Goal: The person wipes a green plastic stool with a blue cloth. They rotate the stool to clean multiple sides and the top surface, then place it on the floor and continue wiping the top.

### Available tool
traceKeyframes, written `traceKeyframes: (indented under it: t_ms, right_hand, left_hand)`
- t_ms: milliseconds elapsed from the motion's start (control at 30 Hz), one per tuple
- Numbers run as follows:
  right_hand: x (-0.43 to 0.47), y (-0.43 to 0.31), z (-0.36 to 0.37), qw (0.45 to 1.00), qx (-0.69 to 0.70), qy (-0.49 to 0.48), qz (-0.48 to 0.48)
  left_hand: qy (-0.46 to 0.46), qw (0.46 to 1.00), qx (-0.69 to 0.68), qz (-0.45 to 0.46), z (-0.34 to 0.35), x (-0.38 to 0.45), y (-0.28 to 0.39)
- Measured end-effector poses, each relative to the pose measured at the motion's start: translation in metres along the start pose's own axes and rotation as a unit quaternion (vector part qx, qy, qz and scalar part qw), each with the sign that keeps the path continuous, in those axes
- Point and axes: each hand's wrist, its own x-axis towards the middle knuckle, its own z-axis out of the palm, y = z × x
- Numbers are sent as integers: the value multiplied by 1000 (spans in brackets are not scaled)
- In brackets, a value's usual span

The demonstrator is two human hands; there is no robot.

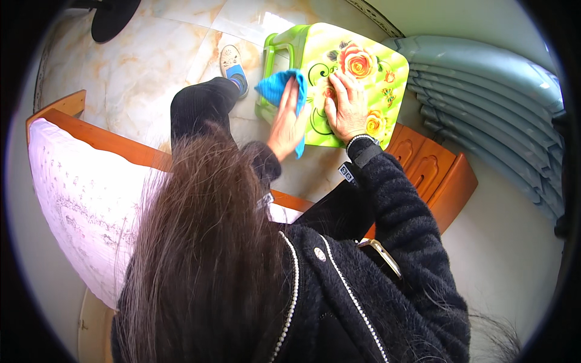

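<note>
A green plastic stool has a top printed with roses and a butterfly. My left hand holds a blue cloth against the stool's left side, by the edge of the top. The fingers lie straight along the cloth, and part of it hangs beside the palm. My right hand rests palm down on the printed top with nothing in it, partly covering a small rose. A beaded bracelet circles the right wrist. Long hair and a dark fuzzy sleeve hide most of my left arm.
A bed with a pale patterned sheet and wooden frame lies at left. A wooden cabinet stands right of the stool, near a blue-grey curtain. A shoed foot is on the tiled floor. A round black base stands upper left.
</note>
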Motion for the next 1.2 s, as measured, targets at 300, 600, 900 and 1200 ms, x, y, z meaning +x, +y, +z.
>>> traceKeyframes:
  t_ms: [300, 600, 900, 1200]
  right_hand:
    - [-2, 3, 2, 1000, 4, 2, 1]
    - [-1, 1, 1, 1000, 9, 12, -1]
    - [-1, 2, 2, 1000, 5, 8, -2]
    - [-1, 1, 0, 1000, 1, 5, -2]
  left_hand:
    - [42, 993, -8, 109, 1, 115, -10]
    - [17, 999, -8, 32, 1, 52, -8]
    - [7, 999, 45, -1, 3, 20, -1]
    - [56, 995, 24, 81, 8, 113, -6]
